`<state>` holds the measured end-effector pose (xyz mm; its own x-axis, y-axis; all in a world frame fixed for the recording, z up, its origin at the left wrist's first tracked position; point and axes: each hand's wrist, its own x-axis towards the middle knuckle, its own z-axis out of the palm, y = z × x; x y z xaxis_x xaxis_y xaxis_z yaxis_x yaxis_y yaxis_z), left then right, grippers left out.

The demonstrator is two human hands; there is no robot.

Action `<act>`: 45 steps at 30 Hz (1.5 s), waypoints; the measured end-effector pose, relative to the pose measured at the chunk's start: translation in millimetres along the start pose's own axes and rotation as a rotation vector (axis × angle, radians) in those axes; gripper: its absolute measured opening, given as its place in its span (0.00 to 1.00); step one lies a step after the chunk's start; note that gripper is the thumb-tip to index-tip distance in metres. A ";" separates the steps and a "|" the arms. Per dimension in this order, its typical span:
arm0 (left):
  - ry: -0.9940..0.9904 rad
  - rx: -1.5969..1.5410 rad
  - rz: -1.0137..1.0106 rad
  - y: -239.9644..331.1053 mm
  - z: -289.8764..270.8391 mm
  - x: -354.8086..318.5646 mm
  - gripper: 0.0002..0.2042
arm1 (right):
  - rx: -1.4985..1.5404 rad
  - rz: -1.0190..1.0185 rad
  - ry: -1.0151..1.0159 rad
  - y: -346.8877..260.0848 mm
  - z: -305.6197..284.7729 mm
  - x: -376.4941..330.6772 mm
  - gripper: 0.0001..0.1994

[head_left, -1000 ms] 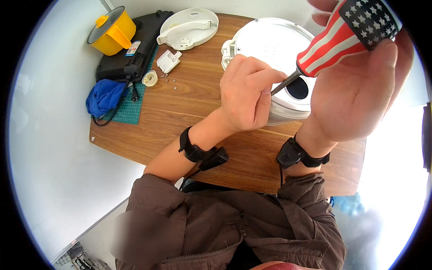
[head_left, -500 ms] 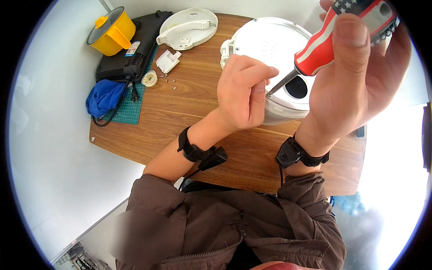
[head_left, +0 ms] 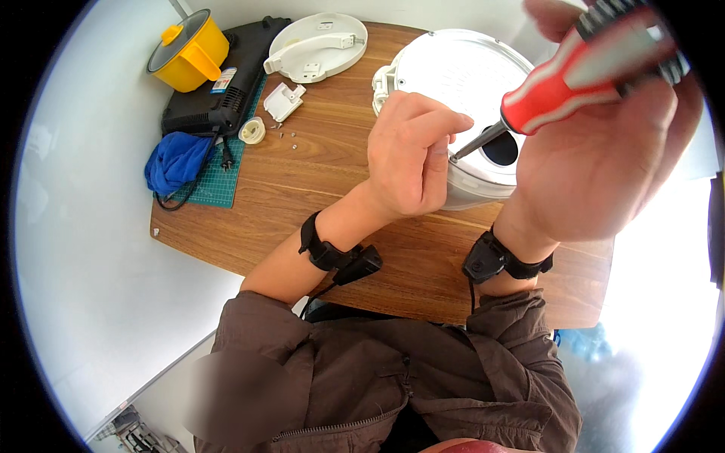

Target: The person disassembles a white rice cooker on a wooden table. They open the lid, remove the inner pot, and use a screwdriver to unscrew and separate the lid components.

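Observation:
A white round appliance (head_left: 430, 64) stands at the far right of the table, with a dark round opening near its front edge. My right hand (head_left: 596, 174), smeared by motion, grips a screwdriver (head_left: 540, 98) by its red, white and black handle. The shaft slants down to the left, its tip at a small screw spot on the appliance's front rim. Right beside that tip, my left hand (head_left: 411, 155) is closed at the rim, thumb and forefinger bent together. Whatever those fingers pinch is hidden.
Left of the appliance lie a white round lid part (head_left: 310, 53), a small white plastic piece (head_left: 284, 102), a cream ring-shaped cap (head_left: 252, 130) and several loose screws (head_left: 294, 146). Farther left are a yellow pot (head_left: 192, 57), a black device (head_left: 200, 113), a blue cloth (head_left: 174, 162) and a green mat (head_left: 215, 189).
The screwdriver's handle has turned about its shaft and my right hand has shifted its hold, the thumb moving lower right. The tip stays at the rim; my left hand is nearly still.

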<state>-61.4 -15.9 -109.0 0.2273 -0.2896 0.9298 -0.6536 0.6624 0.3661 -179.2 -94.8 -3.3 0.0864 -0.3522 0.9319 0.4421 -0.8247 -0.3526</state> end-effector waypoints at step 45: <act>0.004 0.011 0.034 -2.2 1.0 -0.3 0.16 | 0.115 0.014 -0.052 -2.3 -3.1 1.2 0.30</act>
<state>-60.7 -18.0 -110.1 0.2073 -0.2640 0.9420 -0.6691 0.6641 0.3334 -182.9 -94.6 -1.7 0.1383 -0.3377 0.9310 0.5396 -0.7626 -0.3567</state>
